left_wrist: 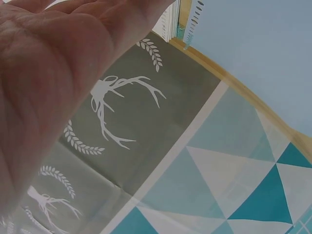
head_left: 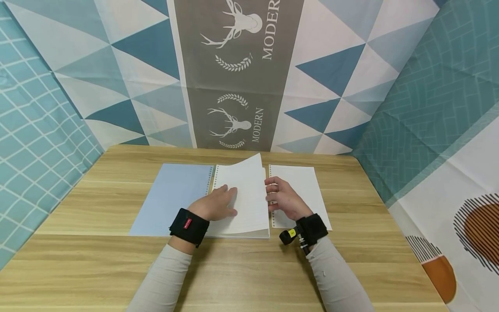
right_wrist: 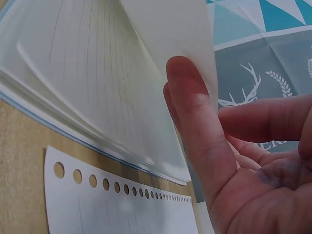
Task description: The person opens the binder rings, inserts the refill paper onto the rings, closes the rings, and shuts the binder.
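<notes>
- Two hands were at work over a notebook (head_left: pixel 259 234), which lay spread beneath the left hand and just left of the right.
- Left hand (head_left: pixel 213 206): fingers extended, over the top page (head_left: pixel 246 195), gripping nothing; how firmly it pressed could not be told.
- Right hand (head_left: pixel 286 199): fingers loosely bent at the right edge of the top page, which stood partly raised. Whether they pinched it could not be told.
- Step in hand (judged): separating or turning that page. Next move seemed to call for a sure hold by the right hand and steadying by the left, without dragging the leaves below.
- Containers: no box or tray seen; the notebook alone held anything. Its page stack (right_wrist: pixel 87 97) lay left of the right hand; its blue cover (head_left: pixel 171 195), punched along the inner side, lay left of the left hand.
- Loose sheet (head_left: pixel 300 186): partly beneath the right hand, apart from the notebook, holes along its left edge.
</notes>
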Demonstrator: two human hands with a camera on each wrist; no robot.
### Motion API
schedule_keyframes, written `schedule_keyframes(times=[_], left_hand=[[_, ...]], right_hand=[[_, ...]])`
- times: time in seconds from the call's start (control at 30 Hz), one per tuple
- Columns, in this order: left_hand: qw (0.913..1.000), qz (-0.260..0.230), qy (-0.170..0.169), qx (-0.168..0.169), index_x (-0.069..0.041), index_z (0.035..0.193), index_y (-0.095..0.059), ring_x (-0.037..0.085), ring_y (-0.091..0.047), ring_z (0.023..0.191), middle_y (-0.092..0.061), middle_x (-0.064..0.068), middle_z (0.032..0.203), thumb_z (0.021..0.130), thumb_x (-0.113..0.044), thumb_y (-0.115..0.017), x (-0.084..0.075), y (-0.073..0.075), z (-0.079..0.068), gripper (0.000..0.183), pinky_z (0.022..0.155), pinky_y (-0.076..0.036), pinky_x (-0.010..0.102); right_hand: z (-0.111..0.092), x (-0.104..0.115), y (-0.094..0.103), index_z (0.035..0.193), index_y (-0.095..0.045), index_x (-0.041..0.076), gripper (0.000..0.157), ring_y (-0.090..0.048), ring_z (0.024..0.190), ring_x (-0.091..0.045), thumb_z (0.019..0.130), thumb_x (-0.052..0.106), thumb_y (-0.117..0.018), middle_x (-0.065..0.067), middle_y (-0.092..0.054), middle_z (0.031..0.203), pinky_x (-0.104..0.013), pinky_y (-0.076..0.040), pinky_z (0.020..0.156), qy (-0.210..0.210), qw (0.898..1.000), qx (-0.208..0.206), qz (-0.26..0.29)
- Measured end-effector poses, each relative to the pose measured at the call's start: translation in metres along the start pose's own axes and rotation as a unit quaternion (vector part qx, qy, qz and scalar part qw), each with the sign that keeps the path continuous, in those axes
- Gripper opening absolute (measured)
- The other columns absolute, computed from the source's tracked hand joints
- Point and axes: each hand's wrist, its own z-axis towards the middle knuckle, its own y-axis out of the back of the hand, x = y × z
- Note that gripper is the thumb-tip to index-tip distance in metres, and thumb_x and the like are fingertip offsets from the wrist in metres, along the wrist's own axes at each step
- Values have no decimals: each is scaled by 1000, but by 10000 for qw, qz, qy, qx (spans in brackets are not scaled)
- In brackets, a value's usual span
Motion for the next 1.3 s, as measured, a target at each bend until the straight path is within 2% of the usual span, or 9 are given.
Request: schedule_keyframes(times=[0.23, 0.53, 0.93, 1.2, 1.3], left_hand=[[10000, -39, 73, 8, -6, 159, -32, 41, -26, 155, -27, 25, 165, 99, -33, -67, 1, 0, 0, 74, 123, -29, 57], [10000, -48, 66, 2, -5, 159, -32, 41, -24, 155, -27, 26, 165, 100, -32, -65, 4, 0, 1, 73, 123, -28, 57], [9999, -10, 100, 39, -5, 158, -33, 41, -26, 155, -28, 27, 164, 98, -32, -67, 6, -1, 1, 74, 123, -29, 57], [10000, -40, 82, 38, -5, 158, -33, 41, -26, 155, -28, 27, 164, 98, -30, -68, 7, -1, 2, 74, 123, -28, 57], [10000, -61, 72, 26, -5, 158, -34, 40, -26, 155, -28, 27, 164, 97, -30, -68, 7, -1, 2, 74, 123, -29, 57]], right_hand=[[0, -2, -1, 140, -42, 5, 47, -49, 80, -24, 95, -5, -53, -8, -45, 103, -28, -53, 63, 74, 10000, 32, 18], [0, -2, 1, 143, -41, 6, 50, -48, 80, -21, 96, -4, -54, -9, -44, 105, -29, -53, 63, -98, 10000, 0, 10], [-3, -4, 7, 151, -34, 3, 56, -57, 91, -25, 98, -3, -53, -18, -48, 122, -36, -61, 72, -246, 9993, 272, -27], [-4, -3, 11, 151, -33, 3, 55, -65, 98, -28, 101, 6, -55, -27, -47, 139, -41, -63, 76, -284, 9986, 376, -226], [-5, -2, 13, 150, -35, 3, 52, -67, 101, -30, 102, 9, -55, -28, -49, 138, -43, -63, 75, -313, 9979, 407, -391]])
